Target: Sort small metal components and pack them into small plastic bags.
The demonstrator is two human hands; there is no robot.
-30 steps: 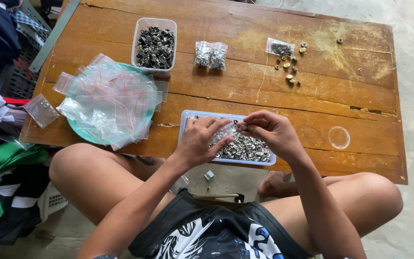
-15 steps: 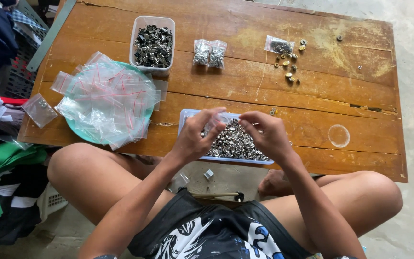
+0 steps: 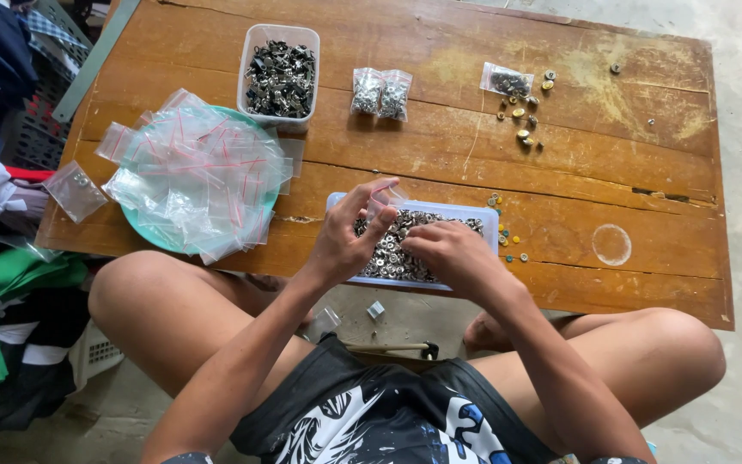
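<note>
Here, in the head view, the left hand [image 3: 345,241] pinches a small clear bag [image 3: 382,199] between thumb and fingertips, grip clamped on it, just above the near tray [image 3: 491,225]. The right hand [image 3: 450,253] rests low over the tray's metal parts [image 3: 392,249], fingers curled together; whether they hold a piece I cannot tell, since the fingertips are hidden.

What could go wrong, as I judge it: the bag looks thin and slack, so its mouth could fold shut and parts dropped toward it could miss. The tray sits at the near edge of the surface [image 3: 646,172], and a nudge from either wrist might push it over the edge onto the floor, where a few small bits [image 3: 375,309] already lie. Loose pieces [image 3: 508,245] beside the tray could roll off the same way.

Containers: the near tray holds a heap of small silvery parts. A clear tub [image 3: 280,76] at the far side is full of darker metal pieces. A green plate [image 3: 143,228] carries a pile of empty bags [image 3: 195,172] with red strips. Two filled bags [image 3: 381,93] lie beside the tub, and one more filled bag [image 3: 507,82] lies further right, with loose brass-coloured parts [image 3: 526,116] scattered near it.
</note>
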